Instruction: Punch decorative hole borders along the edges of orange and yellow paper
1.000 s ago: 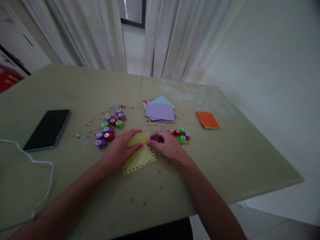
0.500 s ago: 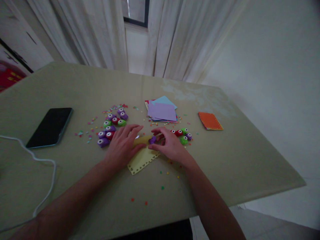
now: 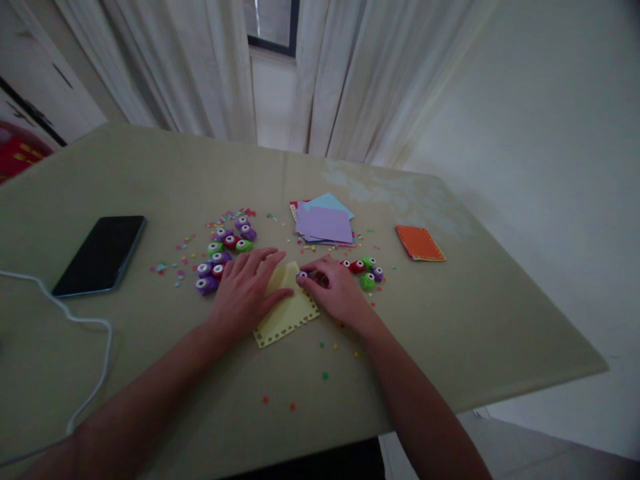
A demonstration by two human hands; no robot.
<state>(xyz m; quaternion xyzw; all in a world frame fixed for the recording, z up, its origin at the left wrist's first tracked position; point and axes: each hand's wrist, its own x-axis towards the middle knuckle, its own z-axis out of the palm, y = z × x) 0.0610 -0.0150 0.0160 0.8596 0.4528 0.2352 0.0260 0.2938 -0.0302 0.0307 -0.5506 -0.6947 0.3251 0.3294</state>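
Note:
A sheet of yellow paper (image 3: 287, 316) lies before me, with small holes punched along its near and right edges. My left hand (image 3: 245, 287) rests on its left part, fingers spread, thumb across the sheet. At the right edge, my right hand (image 3: 334, 288) grips a small purple craft punch (image 3: 303, 275) between thumb and fingers; part of it is hidden. Left of my left hand stand several purple, red and green craft punches (image 3: 205, 286). Another cluster of punches (image 3: 368, 282) is just beyond my right hand.
A stack of coloured paper (image 3: 325, 223) with a purple sheet on top lies further back. To the right is an orange paper square (image 3: 421, 243) with punched edges. A black tablet (image 3: 100, 255) and a white cable (image 3: 106, 347) are on the left. Paper confetti (image 3: 325, 376) is scattered about.
The yellow sheet's far part was bent up and now lies flatter. My right fingers, apart half a second ago, have closed around the purple punch. My left hand is flatter on the sheet.

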